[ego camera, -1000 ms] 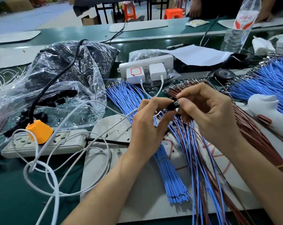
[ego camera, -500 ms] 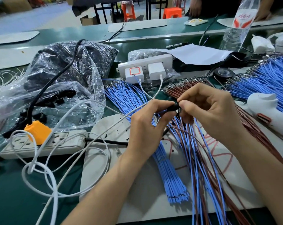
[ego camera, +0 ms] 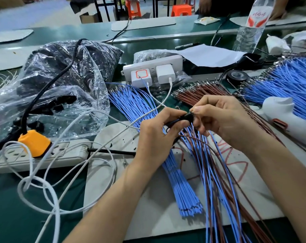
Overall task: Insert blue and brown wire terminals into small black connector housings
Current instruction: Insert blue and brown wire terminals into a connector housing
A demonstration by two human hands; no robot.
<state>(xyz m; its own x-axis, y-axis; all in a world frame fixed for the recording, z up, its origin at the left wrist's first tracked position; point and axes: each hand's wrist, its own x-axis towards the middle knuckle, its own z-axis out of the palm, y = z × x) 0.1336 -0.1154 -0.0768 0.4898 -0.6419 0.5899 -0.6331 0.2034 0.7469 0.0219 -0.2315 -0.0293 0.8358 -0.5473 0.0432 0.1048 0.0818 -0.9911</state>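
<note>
Both hands meet above the white work mat (ego camera: 148, 199). My left hand (ego camera: 157, 137) pinches a small black connector housing (ego camera: 184, 118) between thumb and forefinger. My right hand (ego camera: 224, 120) grips the housing's other end with curled fingers; whether it also holds a wire I cannot tell. Blue and brown wires (ego camera: 206, 163) trail down from the hands across the mat. A bundle of blue wires (ego camera: 131, 106) lies left of the hands. Behind my right hand lies a brown wire bundle (ego camera: 197, 92). A clear bag of black housings (ego camera: 61, 95) sits at the left.
Two white power strips (ego camera: 43, 153) (ego camera: 152, 67) with chargers and looping white cables (ego camera: 43, 190) lie left and behind. More blue wires (ego camera: 289, 85), a white tool (ego camera: 289, 118), a tape roll (ego camera: 237, 75), paper and a water bottle (ego camera: 252, 27) are at the right. Another person stands across the table.
The hands stay together on the housing and shift slightly down; my right fingertips have closed in over the housing's end.
</note>
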